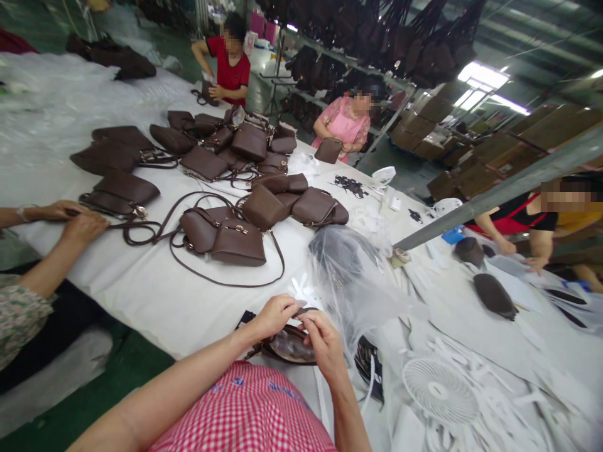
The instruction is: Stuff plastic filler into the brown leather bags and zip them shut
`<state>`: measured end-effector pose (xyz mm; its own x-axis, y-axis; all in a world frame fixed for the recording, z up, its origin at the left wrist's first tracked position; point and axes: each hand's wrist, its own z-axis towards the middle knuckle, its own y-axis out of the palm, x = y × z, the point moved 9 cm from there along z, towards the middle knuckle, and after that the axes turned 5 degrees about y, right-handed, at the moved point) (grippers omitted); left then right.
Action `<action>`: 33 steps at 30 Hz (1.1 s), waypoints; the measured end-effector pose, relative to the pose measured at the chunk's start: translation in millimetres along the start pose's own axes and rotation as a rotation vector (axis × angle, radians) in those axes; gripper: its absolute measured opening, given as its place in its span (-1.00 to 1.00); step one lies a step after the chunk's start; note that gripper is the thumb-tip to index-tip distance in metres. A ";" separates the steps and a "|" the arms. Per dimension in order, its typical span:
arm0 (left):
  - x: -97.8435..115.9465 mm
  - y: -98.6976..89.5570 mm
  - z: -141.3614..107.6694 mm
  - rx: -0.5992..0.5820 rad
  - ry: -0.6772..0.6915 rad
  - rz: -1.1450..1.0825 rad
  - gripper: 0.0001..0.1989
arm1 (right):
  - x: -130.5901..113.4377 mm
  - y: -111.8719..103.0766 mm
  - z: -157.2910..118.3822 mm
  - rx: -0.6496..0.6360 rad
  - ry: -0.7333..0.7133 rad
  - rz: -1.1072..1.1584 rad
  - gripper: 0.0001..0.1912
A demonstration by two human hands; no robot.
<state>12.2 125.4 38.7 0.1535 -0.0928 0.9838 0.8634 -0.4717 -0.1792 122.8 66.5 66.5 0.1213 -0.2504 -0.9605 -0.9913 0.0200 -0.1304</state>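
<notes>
A small brown handbag (287,351) lies at the table's edge against my checked apron, its mouth open and a pale lining or filling showing inside. My left hand (276,316) is closed, pinching a narrow brown part at the bag's far rim. Close beside it, my right hand (325,342) has its thumb and fingers closed on the same part. Whether that part is a strap or the bag's edge I cannot tell. White strips (303,289) lie just beyond my fingers. A clear plastic bag (348,276) with dark things inside sits to the right.
Many brown handbags (240,242) with looped straps cover the table's middle. A white fan (440,392) stands at right, and a slanted metal pole (494,188) crosses the right side. A co-worker's hands (82,220) hold a strap at left; other people work across the table.
</notes>
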 end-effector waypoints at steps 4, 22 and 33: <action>9.3 3.1 -1.7 0.007 0.037 0.022 -0.72 | 16.8 -7.8 4.7 0.104 0.158 0.191 -0.64; 23.8 19.7 -12.1 -0.148 0.286 0.337 -0.69 | 40.0 -0.8 8.5 0.118 0.335 0.432 -0.47; 21.1 18.9 -13.9 -0.148 0.376 0.517 -0.82 | 50.4 -3.8 15.5 -0.007 0.480 0.361 -0.61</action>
<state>25.1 102.3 56.0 0.3298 -0.6274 0.7054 0.6439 -0.3970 -0.6541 133.5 68.8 14.7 -0.2584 -0.6384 -0.7251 -0.9660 0.1794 0.1863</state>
